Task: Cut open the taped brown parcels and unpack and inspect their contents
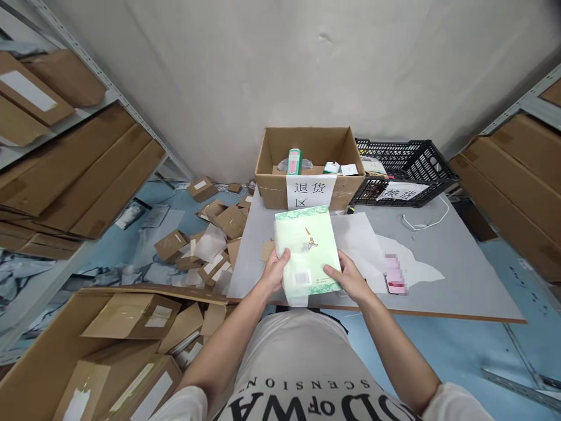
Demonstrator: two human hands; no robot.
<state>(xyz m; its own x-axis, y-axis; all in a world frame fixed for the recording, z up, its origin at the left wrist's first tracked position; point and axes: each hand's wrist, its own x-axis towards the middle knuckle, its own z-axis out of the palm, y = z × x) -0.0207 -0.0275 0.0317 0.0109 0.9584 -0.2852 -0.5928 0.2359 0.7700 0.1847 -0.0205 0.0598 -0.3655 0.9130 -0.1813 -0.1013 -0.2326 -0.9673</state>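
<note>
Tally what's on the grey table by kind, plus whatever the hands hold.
Open cardboard box: 1
Black plastic crate: 1
Green book, held in left hand and right hand: 1
White paper sheet: 1
White cable: 1
Pink-and-red small item, blurred: 1
Total: 6, on or over the table

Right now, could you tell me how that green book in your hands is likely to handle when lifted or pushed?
The green book probably stays stiff: it lies flat between the left hand and right hand without sagging. Its glossy cover may be slippery. Flat and thin, it should slide, not roll.
</note>
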